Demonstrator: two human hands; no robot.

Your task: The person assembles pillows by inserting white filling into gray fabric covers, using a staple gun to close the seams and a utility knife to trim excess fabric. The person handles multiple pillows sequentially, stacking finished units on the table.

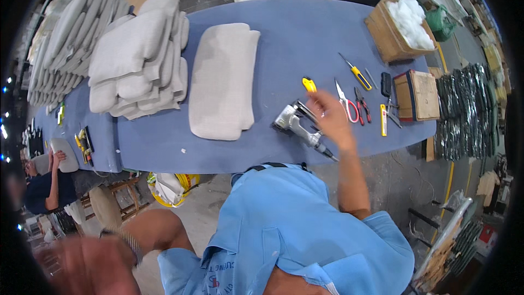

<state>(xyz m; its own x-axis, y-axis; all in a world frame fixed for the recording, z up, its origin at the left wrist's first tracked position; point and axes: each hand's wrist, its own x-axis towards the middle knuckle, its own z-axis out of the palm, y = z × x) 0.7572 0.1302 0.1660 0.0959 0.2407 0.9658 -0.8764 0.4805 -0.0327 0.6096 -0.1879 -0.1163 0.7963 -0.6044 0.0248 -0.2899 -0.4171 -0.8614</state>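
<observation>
One right hand of ours (334,121) is showing over the blue table (284,33), fingers partly curled, and honestly we can't tell if they're gripping anything. The silver staple gun (295,123) is lying just beside it on its left, near the table's front edge, and a small yellow tool (309,84) is sitting right by the fingertips. Our left hand (87,265) is blurring out at the lower left, well away from the tabletop, so we can't tell if it's open or closed; a bracelet (131,244) is circling that wrist. On the right of our right hand, we're seeing scissors (342,96), red-handled pliers (362,106) and a yellow screwdriver (359,75). One light grey cushion (224,82) is lying flat left of the gun, with a big pile of cushions (134,49) leaning beside it. White stuffing (409,22) is spilling above a cardboard box (385,33) at the far right corner.
</observation>
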